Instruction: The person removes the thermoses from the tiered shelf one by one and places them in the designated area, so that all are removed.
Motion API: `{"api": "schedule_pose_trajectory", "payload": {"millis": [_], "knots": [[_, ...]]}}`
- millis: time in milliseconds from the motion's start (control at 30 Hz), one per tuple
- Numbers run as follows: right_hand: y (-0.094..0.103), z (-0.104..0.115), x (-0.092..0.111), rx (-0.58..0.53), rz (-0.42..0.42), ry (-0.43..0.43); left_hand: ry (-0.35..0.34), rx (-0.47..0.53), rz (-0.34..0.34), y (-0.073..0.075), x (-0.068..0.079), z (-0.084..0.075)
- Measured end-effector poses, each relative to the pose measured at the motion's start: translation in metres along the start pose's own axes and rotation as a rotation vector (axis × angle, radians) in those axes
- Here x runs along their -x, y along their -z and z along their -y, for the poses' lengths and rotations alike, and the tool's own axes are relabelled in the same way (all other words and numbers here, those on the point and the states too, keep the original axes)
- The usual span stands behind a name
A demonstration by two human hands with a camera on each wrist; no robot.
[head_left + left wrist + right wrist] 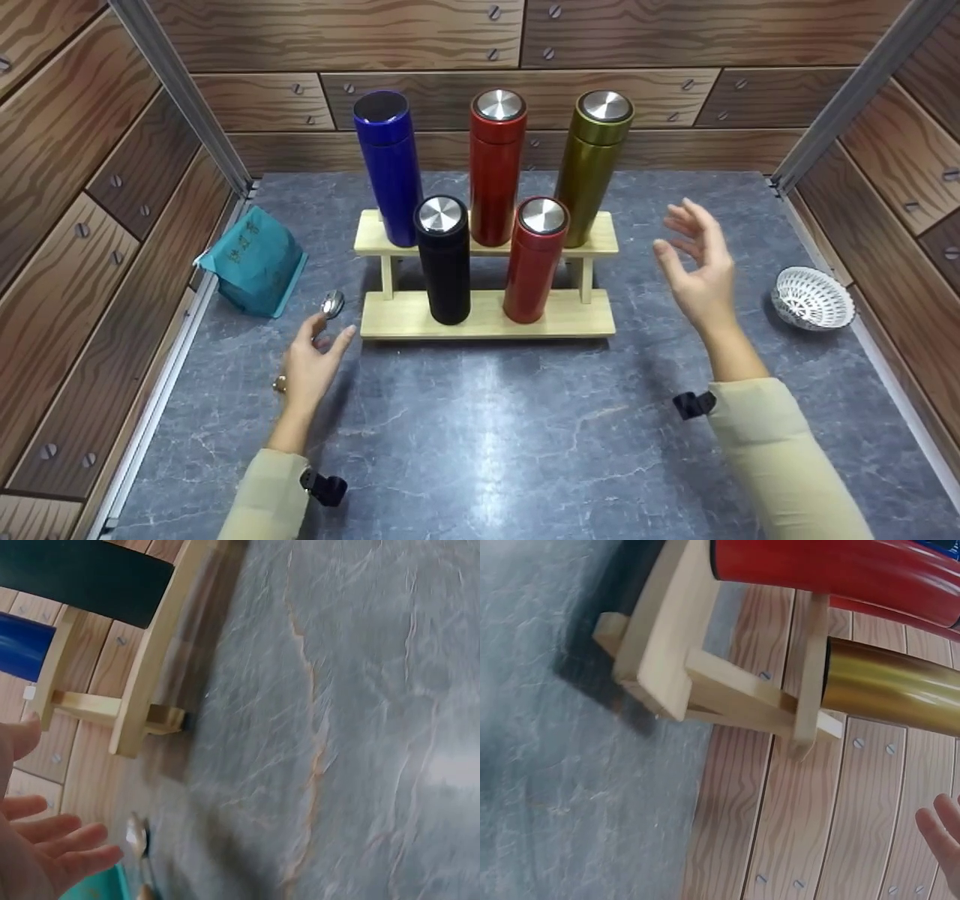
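In the head view my left hand [311, 364] hovers over the table beside the rack's left end, fingers loosely bent and nothing in them. Just past its fingertips lies a metal spoon [333, 303], its handle partly hidden by the hand. To the right of the rack my right hand [701, 274] is raised, fingers relaxed and apart, holding nothing. Between the hands stands a two-step wooden rack [487, 330]. Its upper step bears a blue flask [390, 172], a red flask [495, 172] and a gold flask [592, 172]; a black flask [446, 270] and a second red flask [534, 270] stand upright on the lower step.
A teal pouch [259, 262] stands at the left, behind the spoon. At the far right sits a black-and-white patterned bowl [812, 298]. Wood-patterned panels [420, 37] wall in the grey marbled table [480, 435] at the back and both sides.
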State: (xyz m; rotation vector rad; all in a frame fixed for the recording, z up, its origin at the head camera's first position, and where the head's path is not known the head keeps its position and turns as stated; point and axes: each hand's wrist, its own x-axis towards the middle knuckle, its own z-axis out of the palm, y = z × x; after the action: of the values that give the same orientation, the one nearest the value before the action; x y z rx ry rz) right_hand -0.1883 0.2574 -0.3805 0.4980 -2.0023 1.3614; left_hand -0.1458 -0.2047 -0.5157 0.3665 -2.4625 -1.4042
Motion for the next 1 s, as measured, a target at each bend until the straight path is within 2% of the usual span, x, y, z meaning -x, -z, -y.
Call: {"api": "schedule_pose_trajectory", "payload": {"millis": [167, 300, 500, 700, 1000], "knots": [[-0.006, -0.010, -0.009, -0.065, 0.014, -0.048, 0.083, 0.117, 0.057, -0.008, -0.001, 0.007], [-0.009, -0.025, -0.015, -0.082, 0.066, -0.078, 0.137, 0.180, 0.112, -0.014, -0.002, 0.012], [-0.014, -0.033, -0.024, -0.101, 0.127, -0.149, 0.266, 0.407, 0.137, -0.023, -0.003, 0.016], [-0.023, -0.027, -0.041, -0.134, 0.134, -0.199, 0.332, 0.542, 0.104, -0.030, -0.003, 0.020], [-0.036, 0.003, -0.068, -0.201, 0.115, -0.267, 0.394, 0.701, 0.109, -0.039, -0.004, 0.027]]}}
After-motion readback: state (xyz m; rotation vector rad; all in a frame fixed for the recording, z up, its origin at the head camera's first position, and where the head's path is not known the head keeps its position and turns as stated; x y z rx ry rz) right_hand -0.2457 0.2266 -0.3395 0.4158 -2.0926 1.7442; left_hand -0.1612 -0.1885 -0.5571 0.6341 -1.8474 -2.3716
